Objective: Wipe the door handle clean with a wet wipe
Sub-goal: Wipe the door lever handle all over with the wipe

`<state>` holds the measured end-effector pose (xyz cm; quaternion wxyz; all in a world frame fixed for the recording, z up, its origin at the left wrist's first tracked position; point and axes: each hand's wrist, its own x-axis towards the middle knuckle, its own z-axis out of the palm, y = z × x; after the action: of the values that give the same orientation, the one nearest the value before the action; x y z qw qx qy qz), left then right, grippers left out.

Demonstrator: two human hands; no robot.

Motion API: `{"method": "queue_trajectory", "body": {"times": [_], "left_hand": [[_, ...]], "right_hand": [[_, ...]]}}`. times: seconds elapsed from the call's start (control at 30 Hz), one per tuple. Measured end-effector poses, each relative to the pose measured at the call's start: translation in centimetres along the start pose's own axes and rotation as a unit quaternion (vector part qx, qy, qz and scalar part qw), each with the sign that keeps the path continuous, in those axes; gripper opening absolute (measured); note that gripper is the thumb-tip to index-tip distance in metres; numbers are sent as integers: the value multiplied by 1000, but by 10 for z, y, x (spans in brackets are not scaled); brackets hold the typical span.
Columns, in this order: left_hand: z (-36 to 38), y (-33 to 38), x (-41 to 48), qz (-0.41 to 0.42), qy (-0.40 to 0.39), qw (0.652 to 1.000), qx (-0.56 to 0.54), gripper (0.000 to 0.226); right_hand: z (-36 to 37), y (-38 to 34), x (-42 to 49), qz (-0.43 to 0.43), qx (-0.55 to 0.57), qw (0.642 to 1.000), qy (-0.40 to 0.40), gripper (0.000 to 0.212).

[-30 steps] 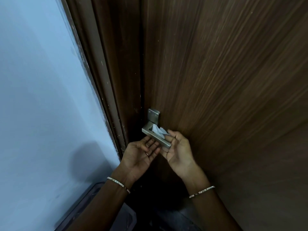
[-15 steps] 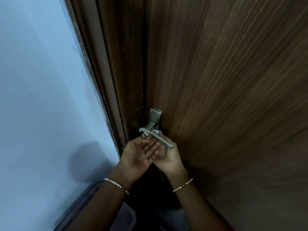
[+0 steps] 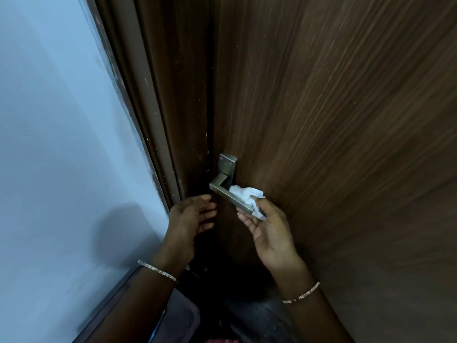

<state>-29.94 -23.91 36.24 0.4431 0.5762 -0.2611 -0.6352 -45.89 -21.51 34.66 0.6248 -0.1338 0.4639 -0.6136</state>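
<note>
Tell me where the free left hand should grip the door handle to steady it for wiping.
Probably grip the door handle at its bare corner end, coming from the left, where the left hand hangs open. The wet wipe and right hand occupy the lever's free end, and its flat square bar suits a pinch from above and below.

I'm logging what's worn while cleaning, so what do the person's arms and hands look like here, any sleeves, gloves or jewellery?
Both forearms are bare, with no sleeves or gloves. The left hand has a thin, sparkly silver-toned bracelet at the wrist. The right hand wears a similar slim bracelet, more golden in tone.
</note>
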Motion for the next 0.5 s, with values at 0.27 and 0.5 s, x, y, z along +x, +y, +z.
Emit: {"method": "queue_trajectory", "body": {"times": [0.27, 0.5], "left_hand": [[-1, 0, -4, 112, -9, 991, 71, 23], [-6, 3, -11, 296, 16, 930, 217, 34]], "right_hand": [[23, -13, -15, -382, -583, 717, 8, 7], [50, 4, -18, -473, -709, 524, 11, 17]]}}
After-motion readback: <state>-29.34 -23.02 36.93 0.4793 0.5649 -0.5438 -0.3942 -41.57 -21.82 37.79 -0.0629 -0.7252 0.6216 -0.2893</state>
